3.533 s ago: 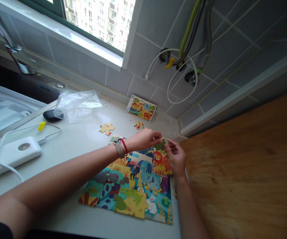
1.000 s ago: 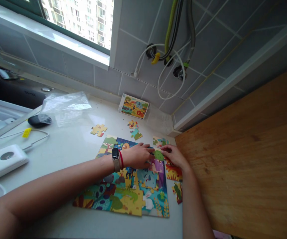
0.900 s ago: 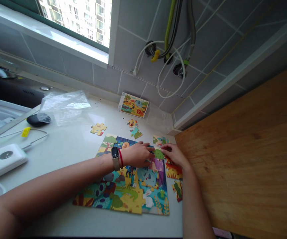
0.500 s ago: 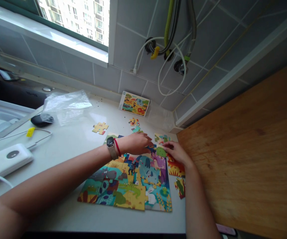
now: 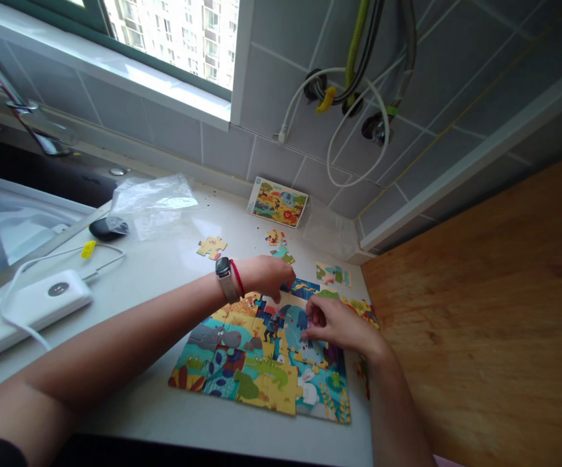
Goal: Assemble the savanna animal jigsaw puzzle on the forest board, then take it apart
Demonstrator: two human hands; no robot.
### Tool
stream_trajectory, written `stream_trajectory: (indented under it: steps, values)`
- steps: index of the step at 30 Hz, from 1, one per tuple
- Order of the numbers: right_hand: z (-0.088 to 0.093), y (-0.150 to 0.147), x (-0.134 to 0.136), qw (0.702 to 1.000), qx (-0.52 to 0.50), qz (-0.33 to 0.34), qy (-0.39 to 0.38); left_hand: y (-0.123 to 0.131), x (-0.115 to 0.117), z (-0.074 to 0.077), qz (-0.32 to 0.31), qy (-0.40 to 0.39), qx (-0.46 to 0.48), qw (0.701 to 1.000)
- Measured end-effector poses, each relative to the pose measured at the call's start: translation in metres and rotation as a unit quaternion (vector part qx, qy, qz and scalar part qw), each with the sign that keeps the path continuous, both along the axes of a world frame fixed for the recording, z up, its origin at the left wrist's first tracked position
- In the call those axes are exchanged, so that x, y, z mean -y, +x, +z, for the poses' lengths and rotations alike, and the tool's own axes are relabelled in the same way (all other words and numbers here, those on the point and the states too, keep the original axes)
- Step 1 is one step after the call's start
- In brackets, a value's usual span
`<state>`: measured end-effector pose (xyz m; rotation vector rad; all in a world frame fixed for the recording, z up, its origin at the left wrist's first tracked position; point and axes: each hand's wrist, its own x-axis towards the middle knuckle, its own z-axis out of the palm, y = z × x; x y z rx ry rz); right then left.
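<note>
While the left hand (image 5: 264,275) curls at the top edge of a part-built jigsaw puzzle (image 5: 256,370) lying flat on the bench (image 5: 154,259), its long axis running side to side, the right hand (image 5: 337,327) rests half-open on the elephant pieces (image 5: 295,331), any grip unclear.

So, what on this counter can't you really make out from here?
From the single head view:
The jigsaw puzzle under the right hand: covered by that hand.
The loose piece: partly hidden by the right forearm.
The dark oval object: partly under the plastic bag, kind unclear.
The picture card: small print unreadable.
</note>
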<state>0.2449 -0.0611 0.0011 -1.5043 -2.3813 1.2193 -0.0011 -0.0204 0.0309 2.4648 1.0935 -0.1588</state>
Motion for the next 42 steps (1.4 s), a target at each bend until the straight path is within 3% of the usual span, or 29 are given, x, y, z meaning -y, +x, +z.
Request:
stream_trajectory:
  steps: [6, 13, 27, 36, 42]
  values:
    - [-0.001, -0.006, -0.003, 0.998, -0.005, -0.053, 0.031, -0.003, 0.003, 0.01, -0.003, -0.015, -0.022, 1.0]
    - [-0.005, -0.01, -0.005, 0.998, 0.041, -0.043, 0.015, -0.003, 0.01, 0.018, 0.002, -0.006, -0.084, 0.996]
    - [0.0, -0.013, -0.005, 0.997, 0.057, -0.047, 0.003, -0.003, 0.004, 0.006, 0.01, -0.007, -0.044, 0.999]
    - [-0.004, -0.011, -0.006, 0.998, 0.042, -0.052, -0.003, -0.007, -0.001, 0.005, 0.011, -0.026, -0.017, 0.999]
    - [-0.003, -0.009, -0.006, 0.997, 0.029, -0.068, -0.028, -0.026, -0.011, 0.015, 0.031, -0.015, -0.001, 0.999]
